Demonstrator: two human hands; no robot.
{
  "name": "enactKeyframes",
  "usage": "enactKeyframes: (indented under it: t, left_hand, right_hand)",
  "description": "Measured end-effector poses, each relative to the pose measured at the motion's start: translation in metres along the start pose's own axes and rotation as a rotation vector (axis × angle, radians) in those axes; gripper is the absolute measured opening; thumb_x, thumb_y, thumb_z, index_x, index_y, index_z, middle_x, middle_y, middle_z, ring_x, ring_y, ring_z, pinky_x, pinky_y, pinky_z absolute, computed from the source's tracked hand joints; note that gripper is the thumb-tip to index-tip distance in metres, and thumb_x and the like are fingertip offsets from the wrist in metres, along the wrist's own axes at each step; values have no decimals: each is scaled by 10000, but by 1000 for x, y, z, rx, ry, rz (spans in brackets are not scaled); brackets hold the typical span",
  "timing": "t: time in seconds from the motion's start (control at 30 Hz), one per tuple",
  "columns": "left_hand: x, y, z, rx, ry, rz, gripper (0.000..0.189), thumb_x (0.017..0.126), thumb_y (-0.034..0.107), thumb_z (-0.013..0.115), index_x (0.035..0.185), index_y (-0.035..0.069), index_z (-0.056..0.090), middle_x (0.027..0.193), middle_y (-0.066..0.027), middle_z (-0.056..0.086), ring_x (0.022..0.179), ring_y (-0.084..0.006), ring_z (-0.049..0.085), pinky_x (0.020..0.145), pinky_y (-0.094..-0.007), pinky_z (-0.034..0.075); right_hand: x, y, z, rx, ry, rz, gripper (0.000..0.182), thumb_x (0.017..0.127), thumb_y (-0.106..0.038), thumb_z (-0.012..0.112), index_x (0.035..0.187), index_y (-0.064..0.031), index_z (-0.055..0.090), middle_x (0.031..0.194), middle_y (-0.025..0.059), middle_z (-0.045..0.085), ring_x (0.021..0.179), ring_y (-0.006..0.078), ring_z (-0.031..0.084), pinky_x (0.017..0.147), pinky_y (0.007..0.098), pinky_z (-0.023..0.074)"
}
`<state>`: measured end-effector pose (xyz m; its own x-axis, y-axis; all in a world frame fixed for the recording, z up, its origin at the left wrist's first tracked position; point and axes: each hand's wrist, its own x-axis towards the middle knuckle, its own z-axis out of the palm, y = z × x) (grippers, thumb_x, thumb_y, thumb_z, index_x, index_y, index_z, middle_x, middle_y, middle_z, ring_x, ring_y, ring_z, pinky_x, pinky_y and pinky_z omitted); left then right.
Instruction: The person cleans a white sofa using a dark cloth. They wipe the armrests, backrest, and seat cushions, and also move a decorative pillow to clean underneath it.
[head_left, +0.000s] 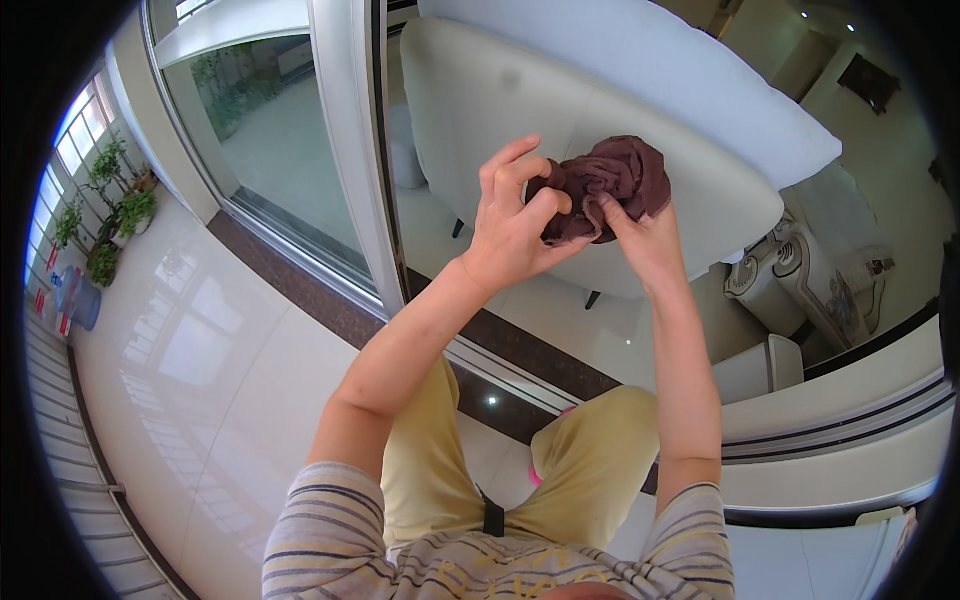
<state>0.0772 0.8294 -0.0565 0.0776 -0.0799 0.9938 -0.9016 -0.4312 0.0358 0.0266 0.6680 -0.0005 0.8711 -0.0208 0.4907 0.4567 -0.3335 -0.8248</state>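
A crumpled dark maroon cloth (619, 176) is held up between my two hands, in front of the back of a pale sofa (517, 112). My left hand (517, 202) grips the cloth's left side with curled fingers, its index finger raised off the fabric. On the other side my right hand (645, 240) clasps the bunched folds, thumb pressed into the middle and the other fingers hidden behind the cloth. Whether the cloth touches the sofa back I cannot tell.
A sliding glass door (270, 142) with a metal frame stands at the left, its track (517, 375) running before my knees. Potted plants (135, 210) and a blue water bottle (79, 298) line the balcony railing. A grey appliance (780, 270) lies beyond the doorway at the right.
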Motion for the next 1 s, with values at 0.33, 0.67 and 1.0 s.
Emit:
enactKeyframes:
  t: [0.33,0.67,1.0]
  left_hand:
    - [23,8,23,-413,16,-184,714,640,47,833,1293,70,544,1406,-222,423,1274,-404,456,976,-459,477]
    - [38,-64,45,58,207,-77,527,585,-12,734,1084,137,653,1259,-134,545,1071,-367,532,857,-428,472]
    - [44,-173,39,140,545,-289,365,711,14,726,1048,15,584,1144,-192,510,1012,-404,501,853,-439,439]
  right_hand:
    - [30,-29,-8,17,-152,-111,436,859,-49,691,1248,1,503,1135,78,617,1043,162,592,903,330,489]
    - [48,-29,-2,-745,126,-623,417,824,-94,687,1220,-52,565,1235,123,565,1201,311,504,990,431,423]
    - [65,19,18,-1108,208,-743,432,793,-155,705,1210,-111,599,1349,89,505,1276,289,468,1088,556,271]
